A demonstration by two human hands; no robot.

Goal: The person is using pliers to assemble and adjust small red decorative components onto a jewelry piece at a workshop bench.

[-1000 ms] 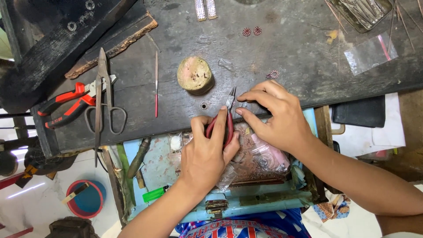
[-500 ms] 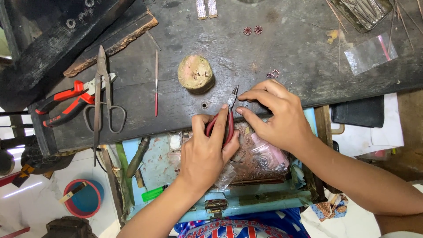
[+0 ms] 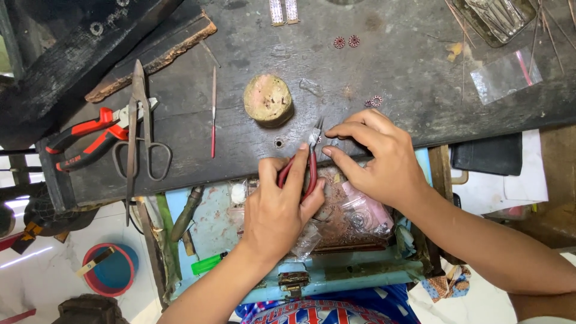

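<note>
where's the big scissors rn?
Head view, left side of the dark workbench: the scissors lie beside the red-handled pliers, left of the thin red-tipped tool.

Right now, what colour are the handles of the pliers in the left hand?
Dark red, on the pliers; head view.

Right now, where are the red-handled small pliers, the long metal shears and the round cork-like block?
small pliers (image 3: pixel 311 161), head view, on a red handle.
metal shears (image 3: pixel 139 114), head view, on the long blades.
round block (image 3: pixel 268 99), head view, on its top face.

We see even, soft daylight and a sharp picture with only faint shadows. Glare whitens the floor (image 3: pixel 36 240) at our lower left.
</note>
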